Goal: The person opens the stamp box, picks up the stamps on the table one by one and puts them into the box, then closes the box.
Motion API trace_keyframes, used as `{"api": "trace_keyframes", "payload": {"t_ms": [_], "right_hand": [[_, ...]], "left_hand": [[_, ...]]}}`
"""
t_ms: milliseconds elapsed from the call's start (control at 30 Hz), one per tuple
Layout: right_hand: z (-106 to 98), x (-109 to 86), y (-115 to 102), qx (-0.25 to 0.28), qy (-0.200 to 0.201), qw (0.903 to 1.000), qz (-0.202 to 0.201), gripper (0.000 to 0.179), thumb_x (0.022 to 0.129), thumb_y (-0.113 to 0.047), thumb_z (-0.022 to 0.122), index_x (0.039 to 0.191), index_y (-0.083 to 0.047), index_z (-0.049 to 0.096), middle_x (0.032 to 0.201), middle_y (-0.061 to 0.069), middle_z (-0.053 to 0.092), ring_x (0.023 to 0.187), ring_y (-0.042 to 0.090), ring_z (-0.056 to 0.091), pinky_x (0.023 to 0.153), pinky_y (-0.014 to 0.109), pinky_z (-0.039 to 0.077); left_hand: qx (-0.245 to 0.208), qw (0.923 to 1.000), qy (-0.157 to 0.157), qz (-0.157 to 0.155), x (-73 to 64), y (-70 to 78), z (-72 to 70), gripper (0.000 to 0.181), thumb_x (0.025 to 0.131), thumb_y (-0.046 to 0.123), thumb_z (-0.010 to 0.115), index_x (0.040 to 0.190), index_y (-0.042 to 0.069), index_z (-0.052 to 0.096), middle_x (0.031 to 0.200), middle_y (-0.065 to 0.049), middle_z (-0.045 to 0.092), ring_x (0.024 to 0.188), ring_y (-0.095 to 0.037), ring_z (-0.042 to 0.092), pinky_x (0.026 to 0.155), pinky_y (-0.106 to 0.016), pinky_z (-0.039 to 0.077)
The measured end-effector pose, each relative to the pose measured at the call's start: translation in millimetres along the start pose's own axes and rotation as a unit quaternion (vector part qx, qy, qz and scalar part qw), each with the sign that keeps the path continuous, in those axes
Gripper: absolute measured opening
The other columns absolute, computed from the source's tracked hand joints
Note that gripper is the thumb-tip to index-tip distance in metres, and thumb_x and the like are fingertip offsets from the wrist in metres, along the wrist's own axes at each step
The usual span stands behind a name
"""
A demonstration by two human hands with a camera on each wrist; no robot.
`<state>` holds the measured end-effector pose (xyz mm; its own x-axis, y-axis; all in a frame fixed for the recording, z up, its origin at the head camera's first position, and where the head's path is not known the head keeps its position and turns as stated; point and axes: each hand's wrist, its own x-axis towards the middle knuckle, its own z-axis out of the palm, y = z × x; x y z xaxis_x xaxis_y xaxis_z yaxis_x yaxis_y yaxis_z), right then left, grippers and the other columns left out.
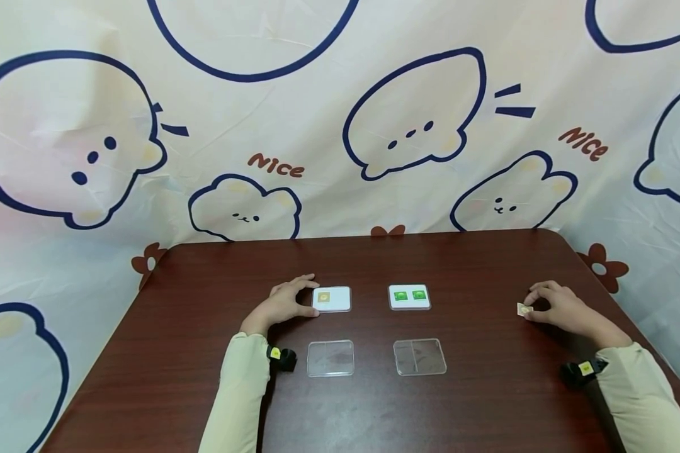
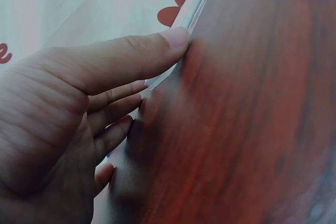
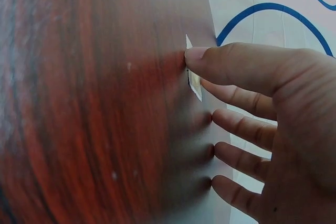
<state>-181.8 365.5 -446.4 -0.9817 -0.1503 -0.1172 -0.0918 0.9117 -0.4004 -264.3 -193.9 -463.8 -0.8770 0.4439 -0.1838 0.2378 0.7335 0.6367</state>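
Observation:
My left hand point(image 1: 283, 303) grips the left end of a flat clear plastic case point(image 1: 339, 301) with a white inside and one tan square on it. In the left wrist view the thumb lies along the edge of that case point(image 2: 195, 9), the other fingers behind it. Far to the right, my right hand point(image 1: 558, 309) pinches a small cream-coloured square piece point(image 1: 522, 309) between thumb and index finger. Seen from the right wrist, this thin piece point(image 3: 194, 85) stands on edge under the thumb, and the other fingertips rest at the tabletop.
A second white case point(image 1: 409, 297) with two green squares lies right of the first. Nearer me are two clear lids point(image 1: 330, 358), the right lid point(image 1: 420, 357) showing a line across it. All lie on a dark wooden table point(image 1: 362, 415) before a printed cloth point(image 1: 317, 126).

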Motion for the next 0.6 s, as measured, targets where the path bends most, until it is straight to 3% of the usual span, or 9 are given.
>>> {"api": "trace_keyframes", "payload": {"t_ms": [467,600], "right_hand": [[3.5,0.2,0.9,0.015,0.001,0.9999,-0.006,0.022,0.084,-0.022,0.073,0.094,-0.005,0.063,0.119,0.031,0.046,0.108,0.048,0.038,0.087,0.064,0.035],[3.9,1.2,1.1,0.014,0.009,0.9997,-0.017,0.020,0.084,-0.020,0.072,0.094,-0.005,0.063,0.111,0.025,0.052,0.099,0.036,0.046,0.083,0.052,0.041]], "left_hand": [[0.000,1.0000,0.001,0.005,-0.1,-1.6,0.2,0.067,0.081,0.031,0.077,0.140,0.015,0.050,0.159,-0.007,0.028,0.146,-0.035,0.025,0.116,-0.057,0.011],[0.000,1.0000,0.002,0.002,0.5,-0.6,0.5,0.067,0.081,0.031,0.077,0.140,0.015,0.050,0.159,-0.006,0.027,0.146,-0.034,0.025,0.116,-0.057,0.011]]}}
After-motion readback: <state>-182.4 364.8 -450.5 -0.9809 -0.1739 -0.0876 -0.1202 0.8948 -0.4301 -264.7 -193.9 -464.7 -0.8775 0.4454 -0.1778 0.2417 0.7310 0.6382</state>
